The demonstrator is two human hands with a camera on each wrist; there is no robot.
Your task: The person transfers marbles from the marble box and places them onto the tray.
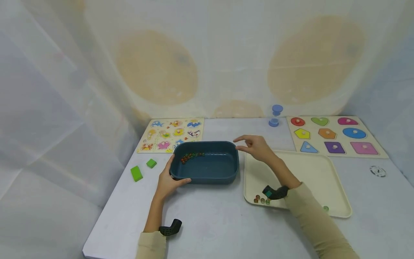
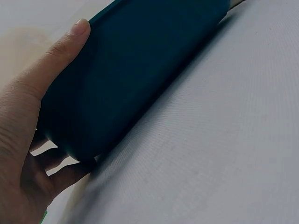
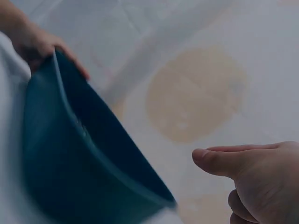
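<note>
A dark teal rectangular tub [image 1: 207,171] is in the middle of the table, with several red and green marbles [image 1: 191,157] bunched near its back left. My left hand [image 1: 166,183] grips the tub's left end. In the left wrist view, the thumb [image 2: 70,39] of that hand lies against the front wall and its other fingers reach round the end. Just off the tub's back right corner is my right hand [image 1: 255,147], index finger and thumb apart and nothing between them. The right wrist view also shows this hand [image 3: 261,172] beside the tub.
On the right, a cream tray [image 1: 310,169] holds several marbles [image 1: 262,200] and a lone green marble [image 1: 326,208]. An animal puzzle [image 1: 171,135], blue hourglass [image 1: 275,115] and shape puzzle [image 1: 336,136] line the back. Two green blocks [image 1: 136,173] lie left; a round chip [image 1: 378,171], far right.
</note>
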